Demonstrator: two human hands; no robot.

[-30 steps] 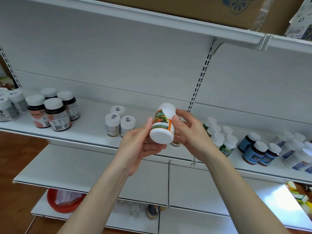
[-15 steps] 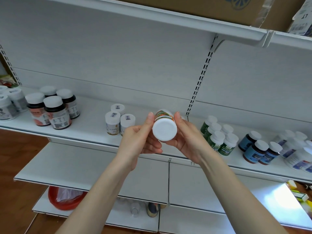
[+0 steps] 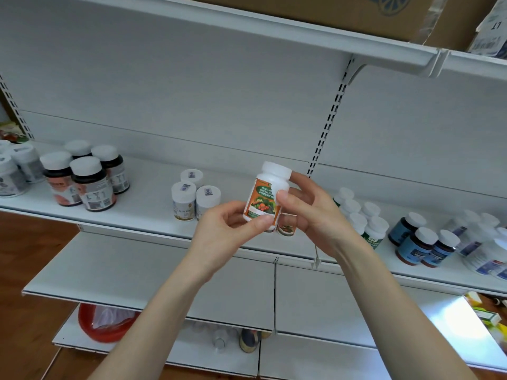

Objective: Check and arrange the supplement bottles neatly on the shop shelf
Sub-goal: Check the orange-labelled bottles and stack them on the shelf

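- The left hand (image 3: 227, 229) pinches the lower part of the orange-labelled bottle (image 3: 264, 197), thumb across the bottom edge of the label, fingers curled behind.
- The right hand (image 3: 307, 212) grasps the same bottle from its right side, thumb on the label front, fingertip reaching up to the white cap (image 3: 276, 169).
- The bottle is held upright in the air, just in front of the middle shelf (image 3: 142, 212) and above its front edge, label facing the camera.
- Half a second ago the bottle was tipped with a round white end pointing at the camera; now it stands up and the label can be read. The hands have kept their places on either side.
- The step in hand looks like the check: best to hold the bottle steady with both hands, read the label, then set it down label forward.
- Just behind the hands, two like-labelled bottles (image 3: 286, 229) stand on the shelf; this one probably belongs beside them, in line.
- Left of the held bottle stand three small white-capped bottles (image 3: 195, 198); further left, dark bottles (image 3: 90, 182).
- Right of it, green-labelled bottles (image 3: 365, 218), then blue ones (image 3: 419, 245).
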